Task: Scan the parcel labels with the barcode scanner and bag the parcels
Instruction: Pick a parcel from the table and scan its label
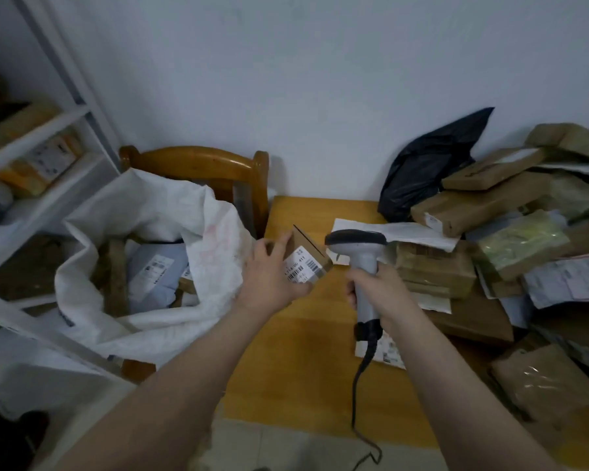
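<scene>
Desk (286,368) near-left area is free; parcel pile (490,232) blocks the right edge; sack (150,232) adjoins the left edge.

Partly hidden under left hand (269,277): label (303,266) on parcel (308,243), print too small to read. Cut by bottom edge: cable (355,392) of scanner (364,260).

Here are my two arms, bare all the way from the near edge up to the fingers. My left forearm (184,385) fills the near left, wide and close to the lens; my right forearm (456,385) looks slimmer on the right. My left hand (269,280) and right hand (378,290) are uncovered too, their outlines slightly blurred.
</scene>
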